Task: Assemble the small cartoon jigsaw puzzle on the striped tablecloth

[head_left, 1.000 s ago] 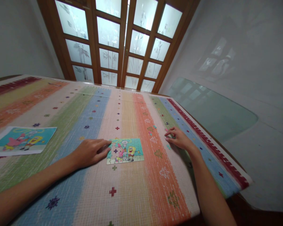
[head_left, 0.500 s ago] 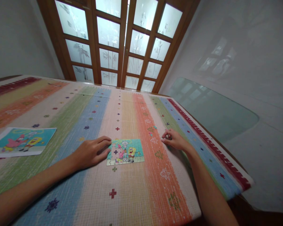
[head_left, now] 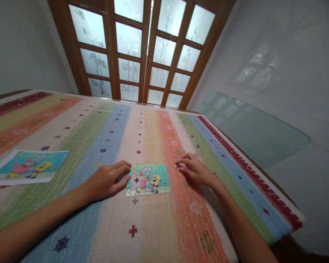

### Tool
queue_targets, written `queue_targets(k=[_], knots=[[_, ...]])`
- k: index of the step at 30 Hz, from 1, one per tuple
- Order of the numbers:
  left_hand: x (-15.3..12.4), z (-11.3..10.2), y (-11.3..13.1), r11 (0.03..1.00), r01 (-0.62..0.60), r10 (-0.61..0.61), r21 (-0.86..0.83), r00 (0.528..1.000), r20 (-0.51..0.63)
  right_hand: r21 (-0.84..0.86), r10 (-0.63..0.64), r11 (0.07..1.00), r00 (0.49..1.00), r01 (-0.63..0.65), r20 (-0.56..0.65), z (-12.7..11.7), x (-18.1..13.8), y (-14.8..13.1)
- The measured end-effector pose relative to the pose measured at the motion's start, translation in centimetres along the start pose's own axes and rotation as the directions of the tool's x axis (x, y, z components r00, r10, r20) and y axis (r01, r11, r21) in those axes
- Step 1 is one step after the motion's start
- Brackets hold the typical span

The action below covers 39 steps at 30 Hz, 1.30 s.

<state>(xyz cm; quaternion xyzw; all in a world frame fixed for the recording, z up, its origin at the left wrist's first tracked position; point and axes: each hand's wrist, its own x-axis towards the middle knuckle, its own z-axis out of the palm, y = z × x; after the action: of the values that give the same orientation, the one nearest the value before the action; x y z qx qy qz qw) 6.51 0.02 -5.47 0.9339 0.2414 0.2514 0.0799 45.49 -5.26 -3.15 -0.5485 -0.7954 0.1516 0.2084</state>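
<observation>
A partly assembled jigsaw puzzle point(head_left: 160, 179) with cartoon figures lies flat on the striped tablecloth; a gap in its left part shows the cloth. My left hand point(head_left: 109, 180) rests at its left edge, fingertips touching the border, thumb and fingers apart. To the right of the puzzle, my right hand point(head_left: 194, 170) pinches a small puzzle piece point(head_left: 176, 166) between thumb and fingertips, just above the orange stripe. A loose teal puzzle piece point(head_left: 183, 150) lies beyond these fingers. Other small pieces near the right hand are partly hidden.
On the left lies a printed reference picture point(head_left: 30, 167) of the cartoon scene. The tablecloth point(head_left: 150, 226) covers the wide table. Beyond its far edge stand wooden doors point(head_left: 145, 51) with frosted panes, and a pale wall point(head_left: 290, 91) runs along the right.
My right hand has moved left toward the puzzle, carrying the small piece over the orange stripe. My left hand stays at the puzzle's edge. The view has shifted slightly.
</observation>
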Motion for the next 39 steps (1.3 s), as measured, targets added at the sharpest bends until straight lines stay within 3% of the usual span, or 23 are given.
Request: queue_targets(k=[20, 28, 34, 39], knots=[[0.1, -0.2, 0.1, 0.991, 0.063, -0.058, -0.121, 0.997, 0.042, 0.012, 0.017, 1.000, 1.000, -0.018, 0.022, 0.2, 0.3, -0.4], [0.0, 0.1, 0.0, 0.995, 0.074, -0.074, -0.070, 0.997, 0.010, 0.024, 0.020, 1.000, 1.000, -0.020, -0.003, 0.2, 0.3, -0.6], [-0.2, 0.0, 0.1, 0.991, 0.099, -0.102, -0.090, 0.995, -0.021, 0.096, 0.088, 0.991, 0.996, -0.090, 0.025, 0.3, 0.9, -2.3], [-0.3, 0.0, 0.0, 0.987, 0.122, -0.124, -0.107, 0.992, -0.008, 0.177, 0.036, 0.984, 0.999, -0.031, -0.026, 1.3, 1.6, -4.8]])
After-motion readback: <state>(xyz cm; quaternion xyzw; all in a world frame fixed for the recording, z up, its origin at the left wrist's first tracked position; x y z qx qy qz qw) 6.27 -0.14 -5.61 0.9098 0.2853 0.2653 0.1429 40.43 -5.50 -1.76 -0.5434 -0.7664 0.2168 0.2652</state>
